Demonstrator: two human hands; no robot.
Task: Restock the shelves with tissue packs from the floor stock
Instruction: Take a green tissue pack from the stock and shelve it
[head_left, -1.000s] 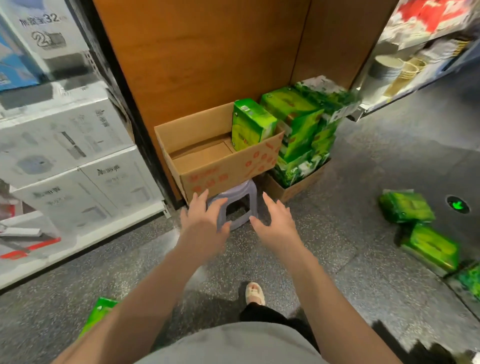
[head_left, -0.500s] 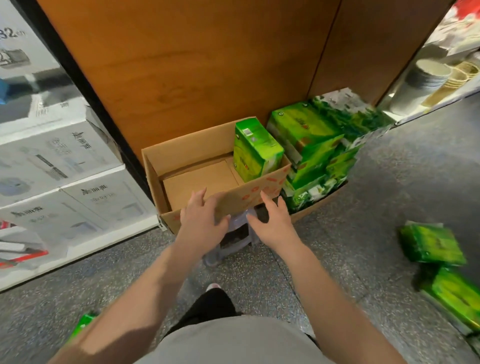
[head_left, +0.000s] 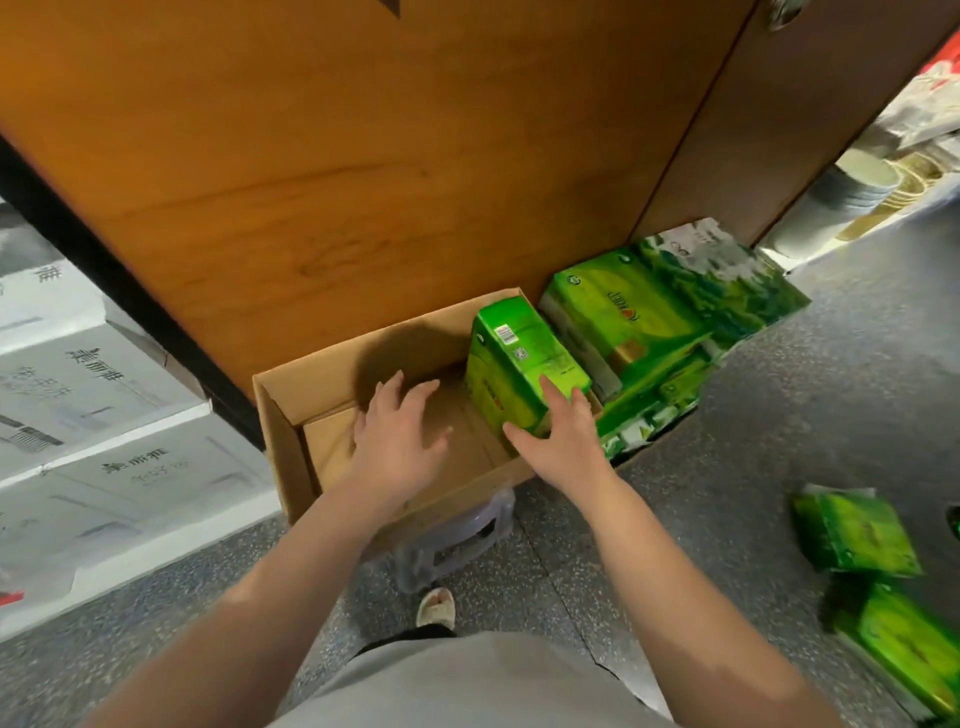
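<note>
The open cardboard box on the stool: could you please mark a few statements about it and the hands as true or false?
1. One upright green tissue pack stands in the brown cardboard box. True.
2. The left hand holds a pack. False: it is open, over the box floor.
3. The right hand reaches the pack's near end. True.
4. The box sits directly on the floor. False: a translucent plastic stool is under it.

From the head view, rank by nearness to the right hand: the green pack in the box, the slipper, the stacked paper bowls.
1. Green pack in the box: under the right hand fingertips.
2. Slipper: on the floor below.
3. Stacked paper bowls: far upper right.
</note>
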